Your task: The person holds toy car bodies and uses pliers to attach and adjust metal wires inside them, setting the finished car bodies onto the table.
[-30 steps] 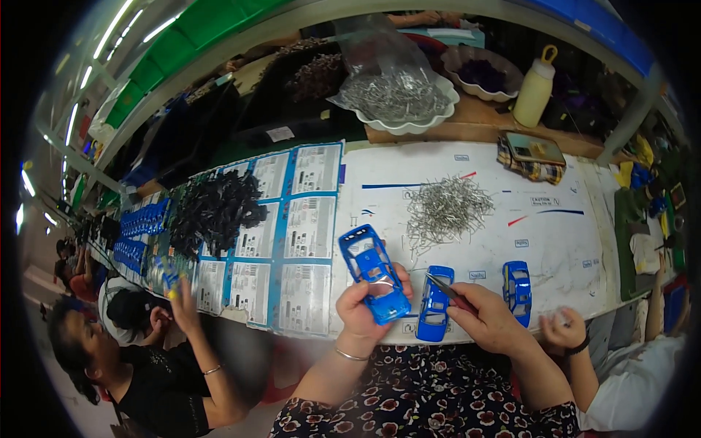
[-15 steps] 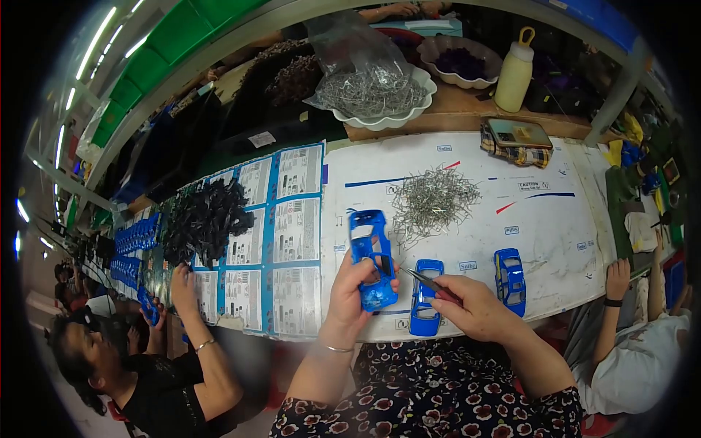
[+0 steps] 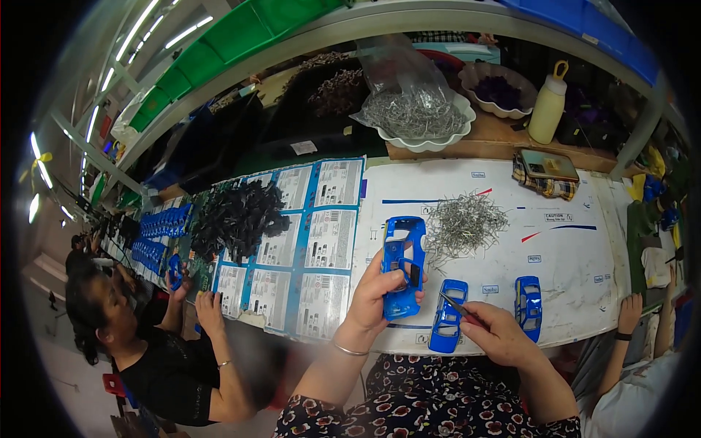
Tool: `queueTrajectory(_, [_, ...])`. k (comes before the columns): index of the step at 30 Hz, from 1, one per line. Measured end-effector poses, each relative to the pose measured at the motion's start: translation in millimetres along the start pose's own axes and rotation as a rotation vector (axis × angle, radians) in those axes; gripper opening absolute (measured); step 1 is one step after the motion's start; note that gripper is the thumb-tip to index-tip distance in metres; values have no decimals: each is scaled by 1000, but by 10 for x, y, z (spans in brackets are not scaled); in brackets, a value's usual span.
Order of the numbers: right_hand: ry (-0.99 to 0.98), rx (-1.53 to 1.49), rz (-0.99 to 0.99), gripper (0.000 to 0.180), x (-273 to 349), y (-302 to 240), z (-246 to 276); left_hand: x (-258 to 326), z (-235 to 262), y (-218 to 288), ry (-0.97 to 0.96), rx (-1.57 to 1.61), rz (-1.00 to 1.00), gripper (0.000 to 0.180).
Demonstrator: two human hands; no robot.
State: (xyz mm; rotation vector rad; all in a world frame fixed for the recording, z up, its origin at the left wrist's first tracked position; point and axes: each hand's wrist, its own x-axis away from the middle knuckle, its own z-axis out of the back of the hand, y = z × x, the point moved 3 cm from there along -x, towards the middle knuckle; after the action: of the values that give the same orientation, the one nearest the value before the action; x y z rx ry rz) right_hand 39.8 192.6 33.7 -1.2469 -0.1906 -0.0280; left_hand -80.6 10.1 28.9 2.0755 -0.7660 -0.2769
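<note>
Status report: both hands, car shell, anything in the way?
Left hand: gripping blue car shell. Right hand: holding pointed tool. Tool partly hides second blue shell. Metal pin pile just beyond.

Two hands (image 3: 374, 293) of the wearer are counted, with one blue car body (image 3: 413, 255) held in the left and one pair of tweezers (image 3: 465, 312) in the right. Two more car bodies (image 3: 445, 326) are seen nearby on the desk (image 3: 584, 255); the blue parts (image 3: 165, 221) farther left are too small to be counted. One heap of metal pins (image 3: 467, 226) and one heap of black pieces (image 3: 237, 219) are found. Two scalloped bowls (image 3: 429, 144), one plastic bag (image 3: 398, 64), one bottle (image 3: 548, 113) and one checked pouch (image 3: 548, 187) are also counted.
</note>
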Motion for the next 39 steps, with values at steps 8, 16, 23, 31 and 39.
queueTrajectory(8, [-42, -47, -19, 27, 17, -59, -30, 49, 99, -99, 138, 282, 24, 42])
queueTrajectory(16, [-54, -36, -15, 28, 16, 0, -111, 58, 148, 103, 128, -971, -195, 63])
queueTrajectory(23, [-48, -46, -23, 27, 29, -3, -128, 22, 214, 318, 43, -1275, -36, 67])
queueTrajectory(31, [-67, -109, -39, 23, -27, -74, -183, 81, 258, 288, -13, -70, -21, 62])
queueTrajectory(39, [-60, -43, 21, 23, -119, -152, -223, 129, 240, 90, -78, 209, 1, 60])
